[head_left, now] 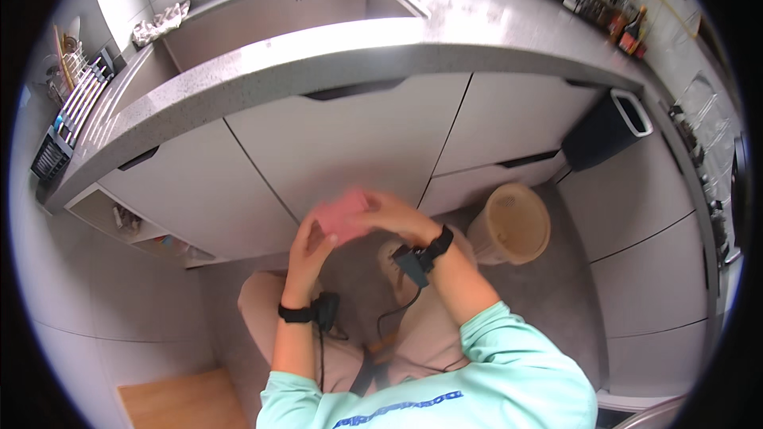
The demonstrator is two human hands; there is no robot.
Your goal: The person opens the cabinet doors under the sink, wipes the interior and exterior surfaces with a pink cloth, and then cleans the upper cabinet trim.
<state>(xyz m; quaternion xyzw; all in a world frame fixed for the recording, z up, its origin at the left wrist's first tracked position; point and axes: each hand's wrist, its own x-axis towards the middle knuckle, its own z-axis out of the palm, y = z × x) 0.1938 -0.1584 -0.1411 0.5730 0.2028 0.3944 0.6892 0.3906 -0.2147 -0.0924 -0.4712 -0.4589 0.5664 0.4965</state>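
Observation:
A pink cloth [341, 214], blurred and folded into a small pad, is held between both hands in front of the white cabinet door [351, 137]. My left hand [309, 250] grips its left side, thumb toward me. On the other side, my right hand [393, 214] has its fingers on the cloth's right part. Whether the cloth touches the door cannot be told. Black straps with small devices sit on both wrists.
Above the doors runs a grey countertop edge [334, 68] with a steel sink [268, 21]. To my right, a beige bin [517, 226] stands on the floor and a dark bin [602, 134] hangs on the cabinet. A dish rack [77, 104] is at left.

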